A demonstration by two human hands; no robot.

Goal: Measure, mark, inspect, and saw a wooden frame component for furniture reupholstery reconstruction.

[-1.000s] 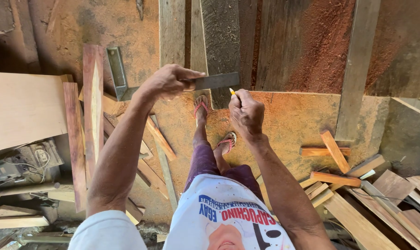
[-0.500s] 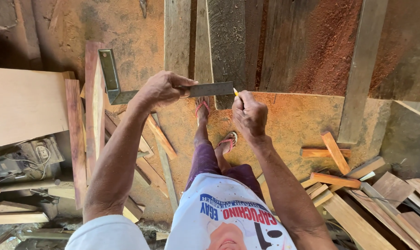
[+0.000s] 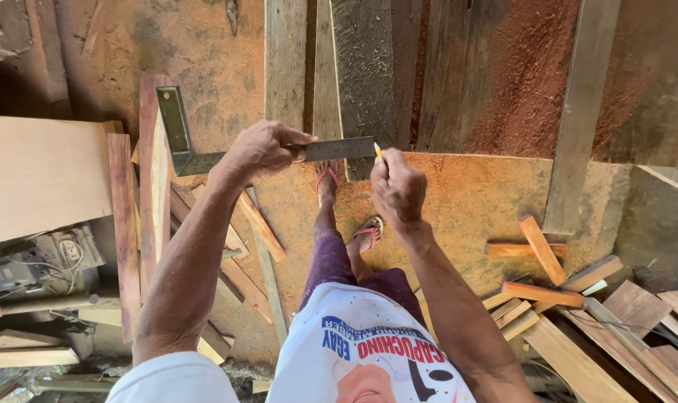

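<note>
A: What lies at nine o'clock?
B: A pale plywood sheet [image 3: 40,175], a reddish plank [image 3: 122,224] beside it, and a power strip with cords [image 3: 33,261] below.
A: And the hands?
B: The left hand [image 3: 260,149] has its grip closed on the blade of a metal try square [image 3: 204,149], pressing it across a dark grey board [image 3: 365,75] at twelve o'clock. The right hand [image 3: 397,186] pinches a yellow pencil [image 3: 378,151] tight, tip at the blade's end.
A: Anything crowding them?
B: Sandalled feet directly beneath; wood offcuts [image 3: 548,276] at four o'clock on the sawdust floor [image 3: 466,201].
</note>
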